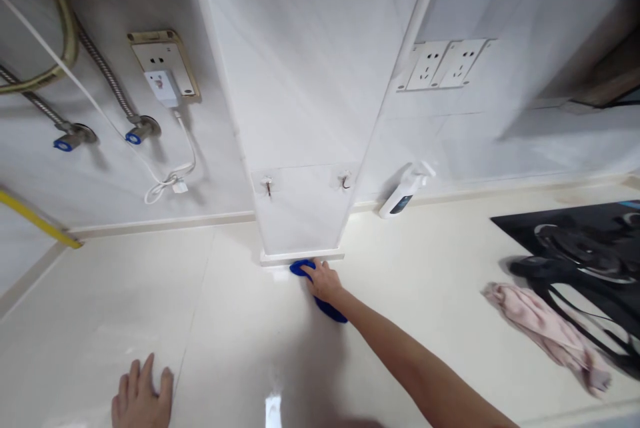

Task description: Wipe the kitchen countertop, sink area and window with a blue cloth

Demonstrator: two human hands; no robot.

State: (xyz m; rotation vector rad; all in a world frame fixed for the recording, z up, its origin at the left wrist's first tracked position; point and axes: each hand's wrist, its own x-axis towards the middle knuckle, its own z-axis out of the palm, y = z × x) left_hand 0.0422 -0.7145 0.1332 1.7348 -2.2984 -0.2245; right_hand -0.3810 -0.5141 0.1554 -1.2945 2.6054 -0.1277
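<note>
Here, the right hand (pixel 325 281) clasps a blue cloth (pixel 331 311) while the spread left hand (pixel 143 398) apparently touches the counter (pixel 235 321).

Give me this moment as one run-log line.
Right hand: holding blue cloth at pillar base; left hand: open, at countertop; spray bottle: by wall; pink cloth: on countertop.

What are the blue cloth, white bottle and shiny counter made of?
Blue cloth: matte, soft-looking fabric, as it bunches under the right hand. White bottle: probably smooth plastic, judging by its moulded spray top. Counter: glossy, maybe stone or something like it, because it reflects light.
</note>
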